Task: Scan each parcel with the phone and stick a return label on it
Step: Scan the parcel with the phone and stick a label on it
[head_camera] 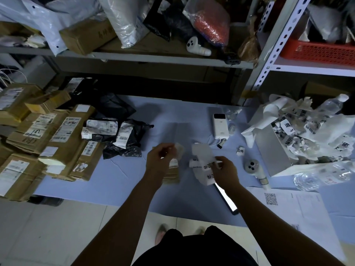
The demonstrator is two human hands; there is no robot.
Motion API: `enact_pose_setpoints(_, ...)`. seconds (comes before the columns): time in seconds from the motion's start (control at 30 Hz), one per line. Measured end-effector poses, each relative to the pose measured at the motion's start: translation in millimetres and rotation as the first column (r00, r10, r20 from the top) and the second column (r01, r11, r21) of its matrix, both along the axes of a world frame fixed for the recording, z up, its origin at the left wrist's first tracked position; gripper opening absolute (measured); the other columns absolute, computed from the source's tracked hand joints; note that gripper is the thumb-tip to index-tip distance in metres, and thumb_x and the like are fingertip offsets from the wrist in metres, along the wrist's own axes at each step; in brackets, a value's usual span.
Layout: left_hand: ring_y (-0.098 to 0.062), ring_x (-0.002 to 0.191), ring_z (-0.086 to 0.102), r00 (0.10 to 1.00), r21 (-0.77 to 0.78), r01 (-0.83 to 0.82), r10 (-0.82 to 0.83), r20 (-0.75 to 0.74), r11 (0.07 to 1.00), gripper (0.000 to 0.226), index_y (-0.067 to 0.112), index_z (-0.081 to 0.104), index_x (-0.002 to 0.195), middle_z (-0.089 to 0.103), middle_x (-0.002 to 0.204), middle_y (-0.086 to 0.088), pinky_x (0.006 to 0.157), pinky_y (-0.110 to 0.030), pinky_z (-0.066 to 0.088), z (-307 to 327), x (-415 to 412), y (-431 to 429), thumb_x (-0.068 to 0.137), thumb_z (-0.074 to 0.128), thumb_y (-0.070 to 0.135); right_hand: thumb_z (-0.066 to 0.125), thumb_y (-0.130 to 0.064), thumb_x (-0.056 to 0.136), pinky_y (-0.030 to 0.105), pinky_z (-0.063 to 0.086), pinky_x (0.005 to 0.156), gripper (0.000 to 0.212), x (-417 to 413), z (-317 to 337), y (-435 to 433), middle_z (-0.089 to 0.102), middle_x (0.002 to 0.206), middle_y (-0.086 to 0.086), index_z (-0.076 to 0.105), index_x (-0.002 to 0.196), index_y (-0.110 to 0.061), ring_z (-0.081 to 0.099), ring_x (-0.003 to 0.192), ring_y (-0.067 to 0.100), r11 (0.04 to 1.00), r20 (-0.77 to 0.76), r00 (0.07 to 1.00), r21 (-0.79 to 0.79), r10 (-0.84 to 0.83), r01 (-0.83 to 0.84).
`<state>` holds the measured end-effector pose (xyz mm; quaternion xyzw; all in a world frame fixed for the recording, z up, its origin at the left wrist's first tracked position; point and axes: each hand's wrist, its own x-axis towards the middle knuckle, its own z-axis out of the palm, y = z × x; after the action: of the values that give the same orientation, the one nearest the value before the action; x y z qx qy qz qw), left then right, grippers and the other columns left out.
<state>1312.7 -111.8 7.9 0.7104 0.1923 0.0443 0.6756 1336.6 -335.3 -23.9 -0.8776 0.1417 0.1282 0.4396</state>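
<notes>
left hand (pixel 159 162) pinching a small white paper label (pixel 179 151) right over the flat brown cardboard parcel (pixel 172 177), right hand (pixel 226 172) gripping the curly white label strip (pixel 201 160)

The surface (pixel 172 116) is pale lavender-blue. The stacked cardboard parcels (pixel 63 135) are brown, their white labels striped with black barcodes. The plastic mailers (pixel 124 139) beside them are glossy black with white labels. The label strip (pixel 203 166) is white with bold black characters, as are the paper bits (pixel 288 129) heaped in the grey-white box (pixel 276 156). The scrap (pixel 179 152) pinched in the left hand (pixel 159 162) looks whitish, though blur makes that uncertain. The power bank (pixel 221 126) is white. The phone (pixel 227 200) is black with a glowing white screen. A paper sheet (pixel 299 208) is white with a black QR code. The basket (pixel 317 50) is red with a perforated grid, and the bubble-wrap packet (pixel 211 22) is red-orange.
</notes>
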Motion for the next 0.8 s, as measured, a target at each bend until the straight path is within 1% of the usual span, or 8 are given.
enact_pose_setpoints(0.07, 0.001, 0.07, 0.067, 1.0, -0.058, 0.003, -0.003, 0.0, 0.998, 0.016, 0.026, 0.074, 0.095, 0.074, 0.08, 0.01, 0.059, -0.01, 0.048, 1.0, 0.0, 4.4, 0.087, 0.077, 0.012, 0.067, -0.019, 0.092, 0.047, 0.047, 0.101, 0.047, 0.1, -1.1, 2.1, 0.064, 0.128, 0.013, 0.055, 0.137, -0.013, 0.056, 0.122, 0.034, 0.978, 0.005, 0.998, -0.199, -0.068, 0.068)
enact_pose_setpoints(0.13, -0.001, 0.061, 0.063, 1.0, -0.135, -0.007, 0.006, -0.007, 0.991, 0.021, 0.023, 0.068, 0.097, 0.07, 0.071, 0.01, 0.055, -0.013, 0.047, 1.2, -0.5, 7.2, 0.083, 0.081, 0.014, 0.07, -0.026, 0.09, 0.048, 0.046, 0.102, 0.049, 0.5, 4.0, 13.2, 0.061, 0.127, 0.012, 0.056, 0.136, -0.014, 0.053, 0.122, 0.033, 0.973, 0.111, 0.993, -0.219, -0.047, 0.07)
enact_pose_setpoints(0.2, -0.003, 0.056, 0.056, 1.0, -0.206, -0.014, 0.009, -0.025, 0.978, 0.032, 0.023, 0.056, 0.096, 0.063, 0.066, 0.009, 0.053, -0.016, 0.045, -0.5, -1.9, 10.7, 0.079, 0.082, 0.016, 0.069, -0.03, 0.093, 0.043, 0.053, 0.093, 0.033, 2.5, 15.3, 32.0, 0.071, 0.112, 0.008, 0.068, 0.122, -0.015, 0.064, 0.109, 0.029, 0.994, 0.077, 0.997, 0.106, 0.017, -0.025)
enact_pose_setpoints(0.3, -0.005, 0.057, 0.056, 0.998, -0.308, 0.036, -0.051, -0.04, 0.951, 0.037, 0.022, 0.045, 0.096, 0.066, 0.072, 0.001, 0.052, -0.017, 0.045, -3.8, -5.0, 17.3, 0.085, 0.077, 0.006, 0.06, -0.034, 0.099, 0.036, 0.051, 0.086, 0.016, 0.1, 39.3, 61.2, 0.077, 0.105, 0.006, 0.075, 0.106, -0.033, 0.073, 0.1, 0.024, 0.725, -0.291, 0.924, 0.689, 0.247, 0.023)
enact_pose_setpoints(0.37, -0.007, 0.06, 0.057, 0.992, -0.321, 0.095, -0.118, -0.051, 0.942, 0.038, 0.021, 0.045, 0.097, 0.067, 0.073, 0.0, 0.054, -0.017, 0.045, -1.2, -7.3, 24.1, 0.085, 0.077, 0.005, 0.061, -0.031, 0.099, 0.031, 0.053, 0.083, 0.02, 2.0, 43.8, 71.4, 0.076, 0.109, 0.005, 0.074, 0.114, -0.026, 0.072, 0.095, 0.018, 0.604, -0.344, 0.885, 0.792, 0.314, 0.093)
enact_pose_setpoints(0.5, -0.014, 0.069, 0.067, 0.977, -0.349, 0.178, -0.208, -0.052, 0.92, 0.034, 0.015, 0.048, 0.098, 0.074, 0.091, -0.016, 0.054, -0.018, 0.048, -0.6, -10.1, 45.7, 0.083, 0.074, -0.001, 0.062, -0.004, 0.095, 0.024, 0.057, 0.069, 0.025, 2.9, 40.1, 81.9, 0.073, 0.102, 0.015, 0.067, 0.12, -0.006, 0.07, 0.083, 0.018, 0.471, -0.34, 0.922, 0.855, 0.187, 0.22)
enact_pose_setpoints(0.73, -0.03, 0.087, 0.071, 0.97, -0.424, 0.129, -0.204, -0.135, 0.896, 0.02, 0.02, 0.068, 0.104, 0.073, 0.1, -0.026, 0.06, -0.026, 0.045, -12.2, -10.2, 67.8, 0.085, 0.072, 0.014, 0.078, 0.001, 0.083, 0.018, 0.055, 0.062, 0.023, -3.2, 26.5, 99.0, 0.078, 0.088, 0.011, 0.068, 0.102, -0.009, 0.075, 0.076, 0.016, 0.662, -0.215, 0.976, 0.729, -0.017, 0.172)
enact_pose_setpoints(0.8, -0.026, 0.086, 0.075, 0.978, -0.267, 0.106, -0.148, -0.144, 0.958, 0.025, 0.022, 0.069, 0.099, 0.076, 0.092, -0.016, 0.061, -0.026, 0.052, -21.0, -11.1, 66.1, 0.08, 0.08, 0.012, 0.083, 0.0, 0.077, 0.022, 0.058, 0.064, 0.024, -8.9, 17.6, 105.5, 0.077, 0.082, 0.009, 0.068, 0.095, -0.006, 0.075, 0.076, 0.018, 0.724, -0.169, 0.982, 0.668, -0.08, 0.174)
